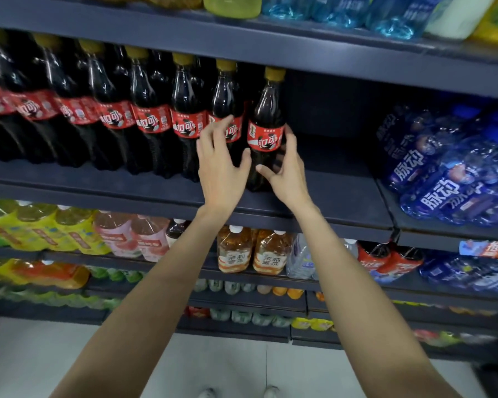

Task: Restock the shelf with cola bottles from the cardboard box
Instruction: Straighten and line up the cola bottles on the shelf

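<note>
A row of cola bottles (144,110) with red labels and yellow caps stands on the dark shelf (342,196). The rightmost cola bottle (266,110) stands upright at the end of the row. My right hand (288,176) holds it low down, thumb across the front and fingers round its right side. My left hand (222,168) hovers with fingers spread in front of the neighbouring bottle (224,93), its thumb close to the rightmost bottle's left side. The cardboard box is out of view.
To the right of the last cola bottle the shelf has a dark open gap, then blue bottle packs (449,173). Another shelf sits close above the caps. Lower shelves carry yellow, pink and amber drinks (236,251). My shoes (239,393) show on the pale floor.
</note>
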